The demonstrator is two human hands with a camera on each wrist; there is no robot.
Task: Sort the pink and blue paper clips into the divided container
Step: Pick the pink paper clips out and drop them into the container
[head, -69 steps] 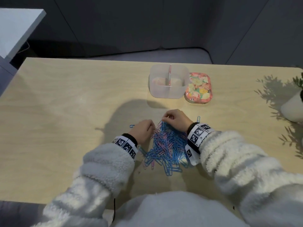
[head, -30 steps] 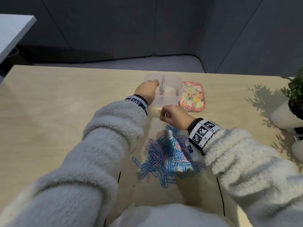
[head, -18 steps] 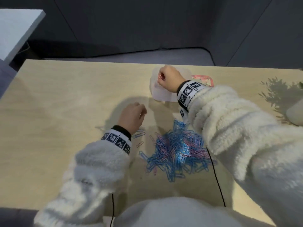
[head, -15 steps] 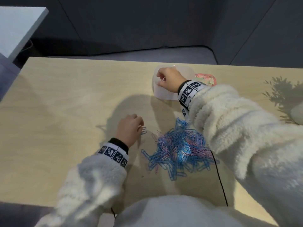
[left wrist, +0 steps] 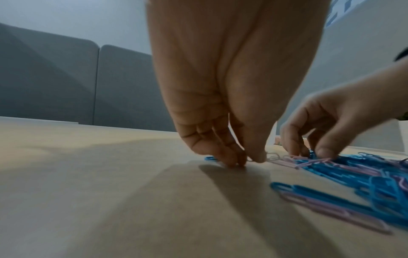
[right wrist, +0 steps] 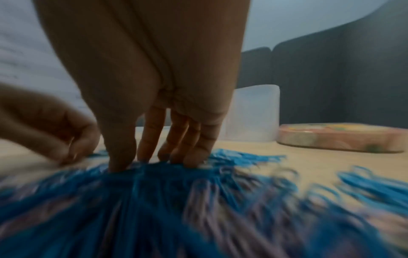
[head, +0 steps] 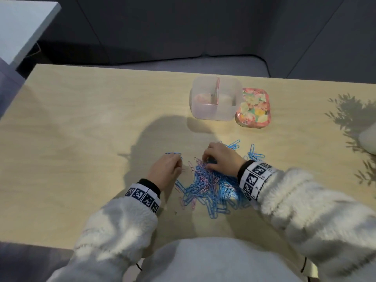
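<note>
A heap of blue and pink paper clips (head: 209,186) lies on the wooden table in front of me. My left hand (head: 180,164) is at the heap's left edge; in the left wrist view its thumb and fingertips (left wrist: 234,161) pinch a pale pink clip (left wrist: 273,157) against the table. My right hand (head: 205,159) reaches down into the far edge of the heap, fingers (right wrist: 189,157) bent and tips among the clips; its grip is blurred. The clear divided container (head: 215,110) stands farther back, with a few pink clips in its left compartment.
A floral lid (head: 253,107) lies against the container's right side. Loose blue clips (head: 254,154) are scattered right of my right hand, and one blue clip (head: 173,153) lies beyond my left fingers. A white pot (head: 368,139) stands at the right edge.
My right hand came back from the container to the far edge of the heap. My left hand stayed low at the heap's left side and closed its fingertips on the table.
</note>
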